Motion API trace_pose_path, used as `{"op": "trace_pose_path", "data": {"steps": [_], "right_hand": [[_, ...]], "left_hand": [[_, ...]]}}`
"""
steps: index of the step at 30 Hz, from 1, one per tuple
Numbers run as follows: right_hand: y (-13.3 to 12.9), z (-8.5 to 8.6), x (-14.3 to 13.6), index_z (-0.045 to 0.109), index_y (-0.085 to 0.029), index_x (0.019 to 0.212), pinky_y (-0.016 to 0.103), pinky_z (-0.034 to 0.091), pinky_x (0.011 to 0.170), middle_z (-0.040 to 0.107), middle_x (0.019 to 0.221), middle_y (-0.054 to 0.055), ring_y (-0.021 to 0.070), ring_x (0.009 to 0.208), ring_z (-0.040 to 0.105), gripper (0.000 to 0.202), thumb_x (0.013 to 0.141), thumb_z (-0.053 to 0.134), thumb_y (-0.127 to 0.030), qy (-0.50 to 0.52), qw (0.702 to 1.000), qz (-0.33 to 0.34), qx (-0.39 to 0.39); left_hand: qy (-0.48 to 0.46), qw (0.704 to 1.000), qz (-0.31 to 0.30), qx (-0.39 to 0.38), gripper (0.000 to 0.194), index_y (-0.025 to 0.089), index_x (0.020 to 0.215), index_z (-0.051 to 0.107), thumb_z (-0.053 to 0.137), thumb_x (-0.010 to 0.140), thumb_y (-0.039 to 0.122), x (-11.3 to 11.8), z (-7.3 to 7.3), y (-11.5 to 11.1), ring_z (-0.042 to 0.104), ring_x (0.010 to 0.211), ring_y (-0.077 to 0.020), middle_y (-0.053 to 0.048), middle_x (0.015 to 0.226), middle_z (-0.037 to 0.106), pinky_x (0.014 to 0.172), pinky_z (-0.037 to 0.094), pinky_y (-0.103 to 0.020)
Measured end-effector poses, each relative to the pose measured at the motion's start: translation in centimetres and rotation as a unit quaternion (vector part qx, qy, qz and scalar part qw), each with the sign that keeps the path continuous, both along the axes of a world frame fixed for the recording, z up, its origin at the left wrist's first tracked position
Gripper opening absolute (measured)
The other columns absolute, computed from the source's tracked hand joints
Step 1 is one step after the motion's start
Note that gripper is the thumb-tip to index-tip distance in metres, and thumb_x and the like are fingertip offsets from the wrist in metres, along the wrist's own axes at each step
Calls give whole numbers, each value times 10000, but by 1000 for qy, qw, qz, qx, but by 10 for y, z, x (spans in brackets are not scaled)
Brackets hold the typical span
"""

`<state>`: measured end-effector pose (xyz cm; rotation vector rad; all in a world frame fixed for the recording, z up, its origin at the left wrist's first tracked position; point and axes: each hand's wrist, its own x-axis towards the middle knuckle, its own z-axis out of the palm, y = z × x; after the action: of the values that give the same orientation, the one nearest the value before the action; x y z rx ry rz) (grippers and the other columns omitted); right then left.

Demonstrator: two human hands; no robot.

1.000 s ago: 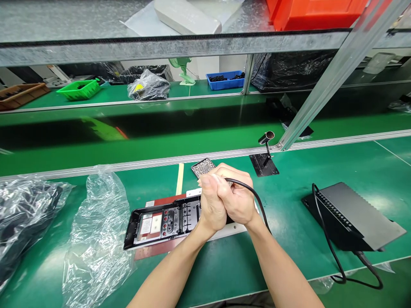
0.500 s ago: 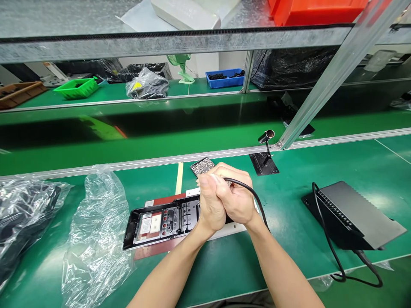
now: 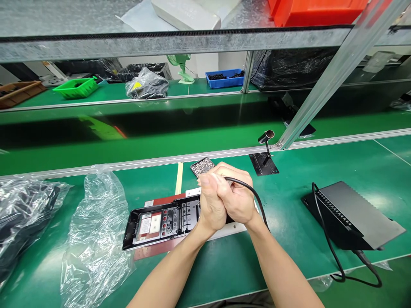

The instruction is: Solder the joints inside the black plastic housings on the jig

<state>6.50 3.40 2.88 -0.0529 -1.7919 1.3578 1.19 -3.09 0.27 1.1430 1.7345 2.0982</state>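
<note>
My left hand (image 3: 211, 205) and my right hand (image 3: 239, 194) are closed and pressed together, wrapped round a corded tool whose body they hide. Its black cable (image 3: 257, 197) comes out at the top of my fists and curves down past my right wrist. Beneath lies a long black plastic housing (image 3: 175, 220) with cutouts and ribs; my hands cover its right part. It rests on a white and reddish-brown fixture (image 3: 160, 251). Just beyond my hands, a small black tray (image 3: 203, 166) holds many tiny metal screws.
Clear plastic wrap (image 3: 96, 239) and a bagged black part (image 3: 28, 226) lie to the left. A black holder with a round cup (image 3: 266, 137) stands behind on the right. A dark flat device (image 3: 353, 214) with a cable sits at right. A metal post (image 3: 337, 77) slants up.
</note>
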Motion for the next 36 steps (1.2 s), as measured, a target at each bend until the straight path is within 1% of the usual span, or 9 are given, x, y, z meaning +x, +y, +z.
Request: {"op": "trace_pose_path", "data": {"steps": [4,9,11,15,19,23,28,32,36], "right_hand": [[0,0,0,667,-213,711,329,491,679,647,731,35,166,695,591,287,961,550,-290,7,1000,1,-1],[1,-1,0,649,-212,699,336,486,679,637,720,34,167,692,579,291,963,549,-283,8,1000,5,2],[1,-2,-1,641,-216,694,337,482,664,637,710,32,168,684,581,297,966,545,-285,11,1000,1,5],[0,-1,0,653,-218,704,339,483,673,650,705,28,169,689,595,290,968,547,-278,8,1000,0,2],[0,-1,1,645,-219,702,336,478,671,640,701,23,169,690,590,290,968,543,-274,5,1000,-3,3],[0,-2,0,611,-214,679,332,463,659,631,706,22,162,669,562,292,960,548,-261,10,1000,-3,8],[1,-3,1,601,-214,671,335,458,652,628,705,25,159,656,540,295,956,557,-277,9,1000,-4,4],[1,-3,1,616,-222,684,338,467,652,628,702,25,167,671,554,294,962,550,-293,5,1000,-3,0],[1,-3,1,628,-225,684,341,473,650,629,698,28,172,671,566,305,964,543,-308,-1,1000,-6,0]], "left_hand": [[-1,1000,0,-12,601,226,666,387,184,1006,678,0,0,0,435,622,-164,-18,678,443,598,436,-337],[11,1000,3,-20,592,231,656,354,149,1019,652,1,1,0,425,619,-159,-14,673,431,597,438,-332],[10,1000,5,-21,581,233,668,356,163,1017,656,2,2,0,423,602,-157,-9,665,427,581,435,-332],[7,1000,13,-18,570,234,667,341,183,1019,654,3,4,0,424,566,-153,-1,624,419,543,418,-327],[13,1000,2,-4,573,230,670,359,177,1025,642,3,5,0,449,579,-156,-7,630,451,555,427,-327],[-5,1000,9,-8,571,233,684,377,208,1010,670,3,4,0,463,585,-162,-9,639,467,561,444,-334],[-14,1000,-7,-21,608,236,649,384,165,1003,679,4,2,0,461,592,-183,-31,626,466,577,449,-365],[-13,1000,-8,-21,606,233,648,398,197,999,685,3,1,0,481,613,-188,-38,638,484,592,455,-365],[-14,1000,-6,-26,601,235,645,381,203,995,690,3,0,0,463,612,-184,-32,632,467,599,449,-361]]}}
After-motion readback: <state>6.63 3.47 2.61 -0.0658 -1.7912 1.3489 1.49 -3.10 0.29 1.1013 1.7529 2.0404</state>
